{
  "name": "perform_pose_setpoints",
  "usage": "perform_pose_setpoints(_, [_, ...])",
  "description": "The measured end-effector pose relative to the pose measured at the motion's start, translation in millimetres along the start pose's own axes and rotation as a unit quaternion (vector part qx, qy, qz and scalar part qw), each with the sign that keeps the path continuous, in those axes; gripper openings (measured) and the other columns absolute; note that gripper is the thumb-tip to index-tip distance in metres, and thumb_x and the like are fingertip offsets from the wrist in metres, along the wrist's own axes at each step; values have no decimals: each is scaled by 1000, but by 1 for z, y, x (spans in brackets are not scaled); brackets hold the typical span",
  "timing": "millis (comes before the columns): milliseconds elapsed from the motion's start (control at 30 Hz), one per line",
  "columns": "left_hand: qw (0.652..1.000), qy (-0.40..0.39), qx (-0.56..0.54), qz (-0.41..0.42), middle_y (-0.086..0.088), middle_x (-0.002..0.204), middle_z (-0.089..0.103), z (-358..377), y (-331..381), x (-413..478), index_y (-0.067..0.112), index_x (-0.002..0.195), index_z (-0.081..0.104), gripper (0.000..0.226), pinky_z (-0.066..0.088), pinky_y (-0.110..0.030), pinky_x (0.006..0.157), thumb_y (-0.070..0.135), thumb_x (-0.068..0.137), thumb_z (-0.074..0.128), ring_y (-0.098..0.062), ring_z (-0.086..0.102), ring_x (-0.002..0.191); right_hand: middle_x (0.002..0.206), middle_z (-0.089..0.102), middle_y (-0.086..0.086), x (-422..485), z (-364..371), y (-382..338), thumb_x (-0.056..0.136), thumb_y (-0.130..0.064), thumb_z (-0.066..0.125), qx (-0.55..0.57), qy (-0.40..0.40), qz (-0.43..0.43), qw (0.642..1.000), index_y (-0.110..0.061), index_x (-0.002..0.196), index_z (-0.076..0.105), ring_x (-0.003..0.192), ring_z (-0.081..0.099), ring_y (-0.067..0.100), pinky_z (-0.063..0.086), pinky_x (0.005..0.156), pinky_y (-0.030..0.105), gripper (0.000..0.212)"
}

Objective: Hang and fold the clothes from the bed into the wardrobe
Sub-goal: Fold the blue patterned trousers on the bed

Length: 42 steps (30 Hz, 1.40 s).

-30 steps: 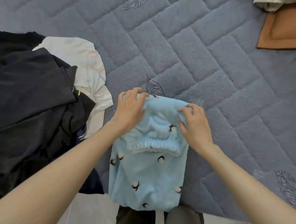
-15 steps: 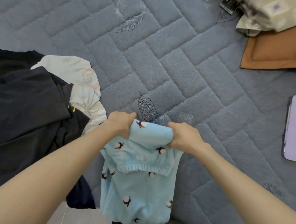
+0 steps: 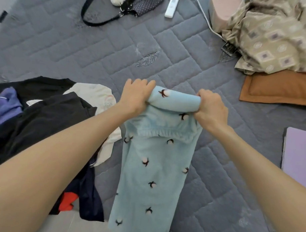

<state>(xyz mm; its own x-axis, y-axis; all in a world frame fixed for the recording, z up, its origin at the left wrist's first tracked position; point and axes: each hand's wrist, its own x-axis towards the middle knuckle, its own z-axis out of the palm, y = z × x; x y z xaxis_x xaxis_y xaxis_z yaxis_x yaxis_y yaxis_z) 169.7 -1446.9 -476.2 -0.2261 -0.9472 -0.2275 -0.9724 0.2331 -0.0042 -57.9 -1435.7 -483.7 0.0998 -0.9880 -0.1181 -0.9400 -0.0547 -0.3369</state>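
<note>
Pale-blue fleece trousers (image 3: 154,168), laid flat and lengthwise on the bed (image 3: 99,49), far end doubled over into a soft roll.

Furthest left of the trousers, a purple garment (image 3: 5,105). Next to it a heap of dark clothes (image 3: 44,115), with a white garment (image 3: 97,94) lying between heap and trousers and a scrap of red (image 3: 67,201) lower down. Probably pushed aside to leave bare quilt for folding, and waiting their turn.

At the left end of the roll, left hand (image 3: 135,98) knuckles up, fingers curled over the fabric and gripping it. At the right end, right hand (image 3: 211,111) clenched the same way, pinching the rolled edge. Held at both ends, most likely, to keep the fold square across the full width while bringing it over the gathered waistband (image 3: 165,133) just below. Judged as mid-fold, not yet ready for carrying; wardrobe nowhere in view.

Right of the trousers, a lilac flat thing (image 3: 298,155) at the frame edge. Further off on that side, a brown cushion (image 3: 280,87) partly under a beige patterned cloth (image 3: 273,36). Well beyond the trousers, a black strapped bag (image 3: 100,22) and a white remote (image 3: 171,7).
</note>
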Motion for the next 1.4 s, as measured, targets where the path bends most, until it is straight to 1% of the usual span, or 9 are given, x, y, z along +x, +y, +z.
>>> perform_pose_setpoints(133, [986,158,46,-3,-7,93,53,5,12,-4,12,101,52,35,31,-35,73,-5,71,46,-29,50,85,90,53,11,-4,5,4,77,-8,61,-32,134,-44,989,-8,90,51,85,45,32,22,56,34,16])
perform_pose_setpoints(433, [980,194,35,31,-5,86,61,110,27,-75,11,94,65,41,48,-35,76,-10,62,51,-26,59,76,111,54,11,-98,99,32,51,21,59,-26,37,-57,997,-7,97,54,89,42,31,37,64,38,54])
perform_pose_setpoints(567, [991,121,46,44,-4,96,60,143,21,-112,20,129,47,69,45,-37,75,-7,68,29,-27,57,82,112,56,14,-127,123,37,52,21,61,-71,-18,-112,991,-9,94,59,88,48,34,36,62,36,52])
perform_pose_setpoints(733, [993,-92,38,59,-2,121,42,170,23,-145,30,153,4,84,31,-34,78,2,83,43,-25,43,105,132,32,3,-156,141,33,71,-1,61,-125,-214,-102,963,-21,109,46,109,38,26,26,71,30,45])
perform_pose_setpoints(833, [995,-74,-45,58,-3,111,48,162,28,-150,24,147,32,74,33,-34,75,7,78,52,-27,48,101,113,45,2,-156,135,13,74,-9,56,-107,-186,-41,976,-17,95,53,105,43,24,27,74,31,22])
perform_pose_setpoints(933, [986,90,-133,52,-12,99,59,152,35,-145,9,112,66,49,42,-39,69,0,64,65,-34,57,86,117,57,10,-150,134,-7,75,-5,56,-24,-32,-33,999,-11,103,62,110,50,32,35,85,36,29])
perform_pose_setpoints(1067, [988,68,-135,26,-10,155,27,160,44,-113,17,147,34,59,15,-46,116,14,90,47,-31,24,143,161,2,6,-131,157,-18,95,-18,42,-31,-112,-33,993,-26,152,17,147,1,32,4,119,48,63])
perform_pose_setpoints(1167, [989,-7,-145,-18,-3,161,-5,193,40,-102,28,152,6,60,-9,-46,117,33,100,34,-26,-10,147,159,-21,-3,-126,185,-1,101,-39,30,-50,-152,-27,987,-40,148,-13,146,-20,28,-10,118,47,64])
perform_pose_setpoints(1400, [981,-14,-192,-19,1,157,-17,232,36,-110,36,149,0,61,-7,-49,117,42,99,36,-24,-20,145,155,-29,-9,-129,206,26,99,-52,25,-58,-195,-63,977,-47,144,-18,142,-30,21,-19,115,42,62])
